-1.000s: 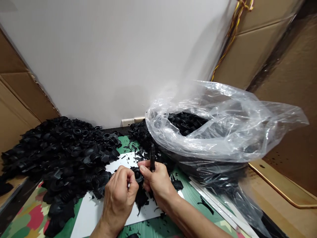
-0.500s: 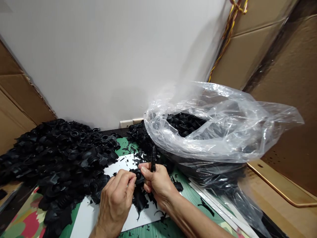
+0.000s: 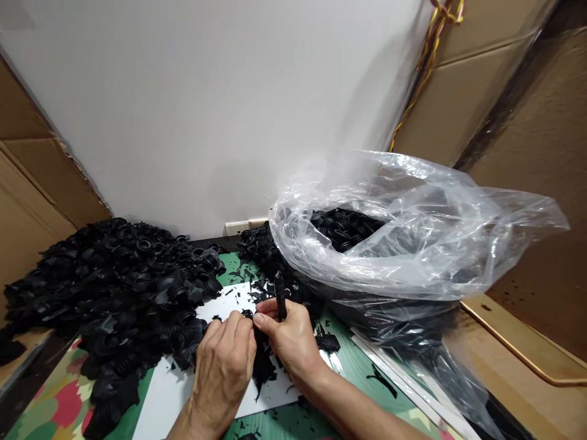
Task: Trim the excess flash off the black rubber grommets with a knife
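Note:
My left hand (image 3: pixel 224 360) and my right hand (image 3: pixel 291 339) meet over a white sheet (image 3: pixel 160 400), fingers pinched together on a small black rubber part (image 3: pixel 249 315) that is mostly hidden between them. My right hand also grips a thin black tool (image 3: pixel 279 293) whose handle points up past the thumb. Black rubber trimmings (image 3: pixel 263 366) lie on the sheet under the hands.
A big heap of black rubber bellows parts (image 3: pixel 123 287) fills the left side. A clear plastic bag (image 3: pixel 413 238) holding more such parts stands at the right. Cardboard panels flank a white wall. A green patterned mat (image 3: pixel 371 373) covers the table.
My hands have closed in on each other. The round rubber part, plain to see half a second ago, is now mostly covered by my fingers. The tool handle has tilted slightly left.

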`<state>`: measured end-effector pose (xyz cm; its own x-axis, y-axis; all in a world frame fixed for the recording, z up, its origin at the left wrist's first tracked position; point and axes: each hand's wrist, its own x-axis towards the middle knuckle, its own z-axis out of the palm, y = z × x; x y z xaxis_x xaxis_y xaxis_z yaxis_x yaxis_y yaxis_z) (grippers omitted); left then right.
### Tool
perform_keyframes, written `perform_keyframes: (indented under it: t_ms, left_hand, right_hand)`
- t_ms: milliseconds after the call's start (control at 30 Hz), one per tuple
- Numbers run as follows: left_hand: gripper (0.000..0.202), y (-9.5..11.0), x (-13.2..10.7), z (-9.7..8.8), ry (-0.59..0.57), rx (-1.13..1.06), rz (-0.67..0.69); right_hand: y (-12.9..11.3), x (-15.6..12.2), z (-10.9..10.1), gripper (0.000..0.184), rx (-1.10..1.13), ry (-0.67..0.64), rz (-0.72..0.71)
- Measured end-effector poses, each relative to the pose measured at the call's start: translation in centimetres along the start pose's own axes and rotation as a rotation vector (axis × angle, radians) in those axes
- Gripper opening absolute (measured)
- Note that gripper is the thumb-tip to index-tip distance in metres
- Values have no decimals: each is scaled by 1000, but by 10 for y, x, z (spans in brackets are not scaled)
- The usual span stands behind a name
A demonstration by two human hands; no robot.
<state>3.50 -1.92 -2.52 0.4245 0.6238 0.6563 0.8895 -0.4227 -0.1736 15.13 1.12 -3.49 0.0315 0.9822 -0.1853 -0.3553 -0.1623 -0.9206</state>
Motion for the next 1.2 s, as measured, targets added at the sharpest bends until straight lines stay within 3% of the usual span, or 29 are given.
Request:
perform_keyframes:
  t_ms: [200,267,433,533,633,700,800,1000,1200]
  left_hand:
    - [23,3,-3,2,36,-30,-85]
    - [21,3,-3,2,49,-141,-156]
    - [20,-2,-3,-3,44,-705,-522]
    - [33,-5,-5,-6,90,-952,-717]
    - [40,-5,-6,-6,136,-980,-836]
    - [29,-4,-6,-5,88,-953,-904]
    - [23,-2,-3,0,25,-1029,-959]
    - [21,-2,0,5,95,-1130,-1032]
    - [18,-4,-4,7,81,-963,-933]
  right_hand:
    - [-1,-6,3,17,53,-27,-2]
    - [-3,-6,2,21,66,-47,27]
    - [-9,1,-2,23,96,-5,99]
    - [-10,4,-3,22,128,12,111]
    - [-10,3,-2,22,169,-5,119]
    - [-11,1,-2,24,191,-22,129]
    - [-12,-1,-2,29,205,-44,146]
    - [-10,-1,-2,32,130,-121,148]
    - [-9,-2,1,29,128,-105,96]
